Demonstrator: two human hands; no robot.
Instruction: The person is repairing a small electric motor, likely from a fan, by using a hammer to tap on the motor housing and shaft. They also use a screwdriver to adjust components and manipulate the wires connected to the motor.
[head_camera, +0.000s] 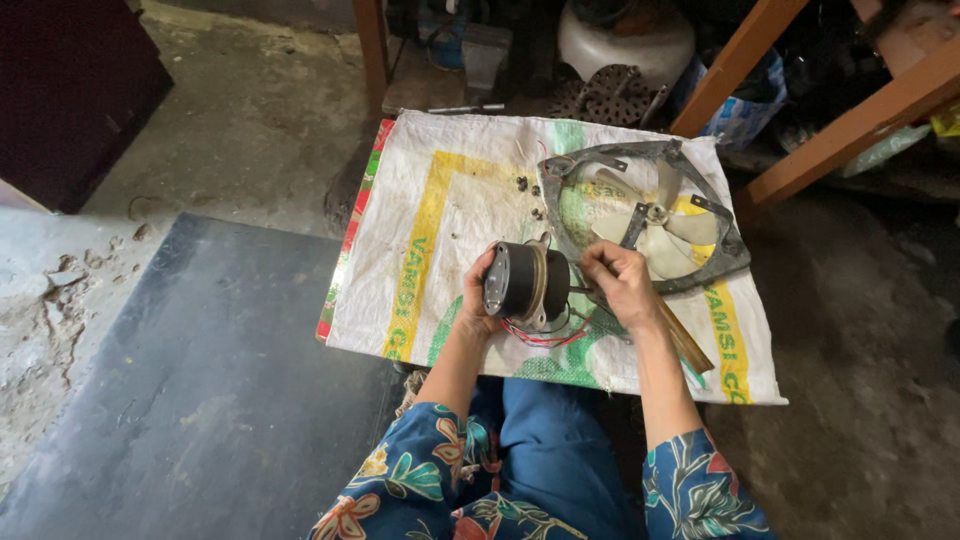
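I see soft, even daylight, brightest on the white woven sack (450, 250) mid-frame. Corners go dim, esp. top right under the wooden frame (850, 120). No glare, shadows faint. Focus sharp at centre; slight wide-angle stretch twd edges.

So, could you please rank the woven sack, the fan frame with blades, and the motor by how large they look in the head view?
1. Woven sack, clearly largest.
2. Fan frame with blades.
3. Motor, held in the left hand, so nearer the camera, yet it looks smallest.
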